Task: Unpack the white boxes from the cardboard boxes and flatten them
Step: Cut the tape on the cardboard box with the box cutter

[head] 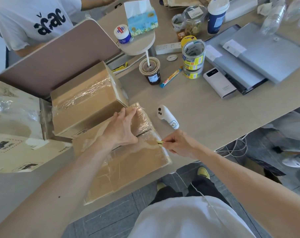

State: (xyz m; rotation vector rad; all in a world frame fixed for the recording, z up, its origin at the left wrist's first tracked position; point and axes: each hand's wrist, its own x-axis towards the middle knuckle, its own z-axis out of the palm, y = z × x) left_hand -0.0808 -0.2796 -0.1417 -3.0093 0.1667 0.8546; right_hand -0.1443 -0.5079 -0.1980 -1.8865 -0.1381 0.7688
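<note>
Hands are both on one cardboard box (139, 162) at the near bench (206, 114) edge. Beyond my left hand (123, 129) I see a second cardboard box (83, 98), taped closed. My left hand lies spread, with straight fingers pressing the box top. My right hand (179, 143) pinches a small yellow cutter (160, 143) at the box's taped right edge.
</note>
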